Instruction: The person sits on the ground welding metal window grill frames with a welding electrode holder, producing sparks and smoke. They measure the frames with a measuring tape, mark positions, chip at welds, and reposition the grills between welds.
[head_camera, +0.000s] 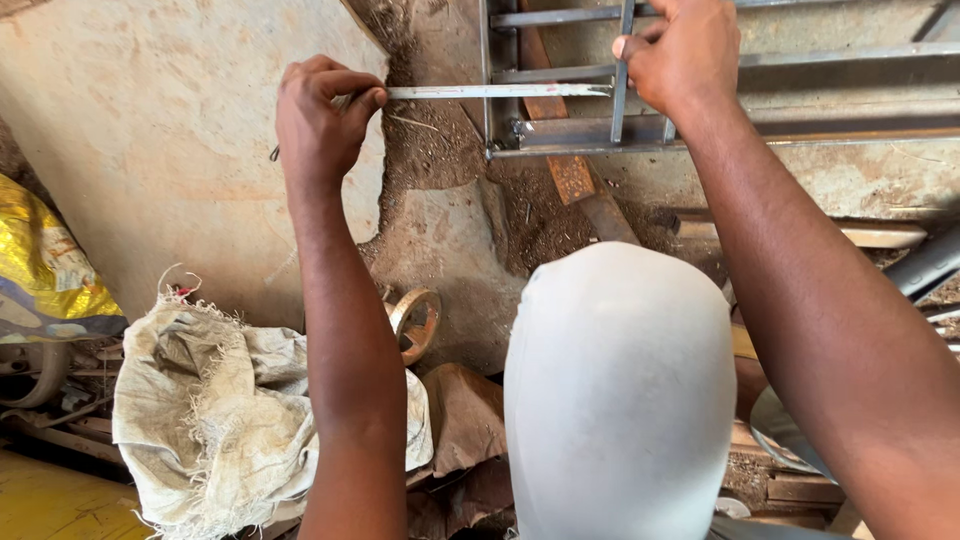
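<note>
While closed, left hand (322, 120) pinching steel rule (497, 91), seemingly against frame (560, 140).

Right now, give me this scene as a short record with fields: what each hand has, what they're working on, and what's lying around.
Left hand: pinches the end of a thin flat metal strip, held level
Right hand: grips an upright bar of the metal frame
Strip: reaches across to the frame's left side
Surface: dirty concrete floor with rusty debris
Lower left: frayed woven sack, yellow bag
Centre: small rusty wheel
Foreground: smooth white rounded object, kind unclear
</note>
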